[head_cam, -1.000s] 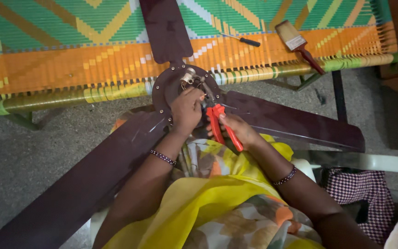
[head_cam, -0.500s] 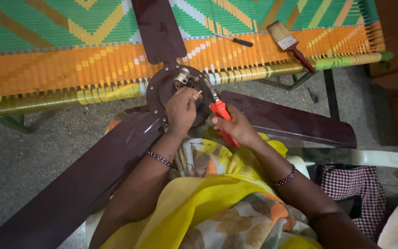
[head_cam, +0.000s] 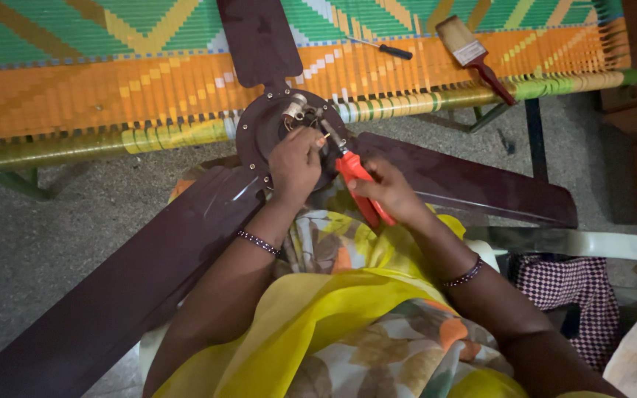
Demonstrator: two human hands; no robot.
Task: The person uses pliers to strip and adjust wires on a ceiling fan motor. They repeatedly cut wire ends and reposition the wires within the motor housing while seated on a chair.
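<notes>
A dark brown ceiling fan [head_cam: 149,273] lies across my lap with its three blades spread out. Its round motor hub [head_cam: 259,129] faces up, with a metal shaft fitting [head_cam: 294,110] in the centre. My left hand [head_cam: 296,166] rests on the hub with its fingertips pinched at a small part beside the shaft. My right hand [head_cam: 388,191] grips red-handled pliers [head_cam: 355,180], whose jaws point at the hub close to my left fingertips.
A woven cot [head_cam: 112,74] in green, orange and yellow stands behind the fan. On it lie a paintbrush [head_cam: 473,55] and a small screwdriver [head_cam: 381,48]. A white plastic chair arm [head_cam: 591,243] and a checked cloth [head_cam: 576,291] are at my right.
The pliers have moved from beside the hub up to its centre, jaws now at the shaft area. My left hand stays on the hub, fingers shifting slightly.
</notes>
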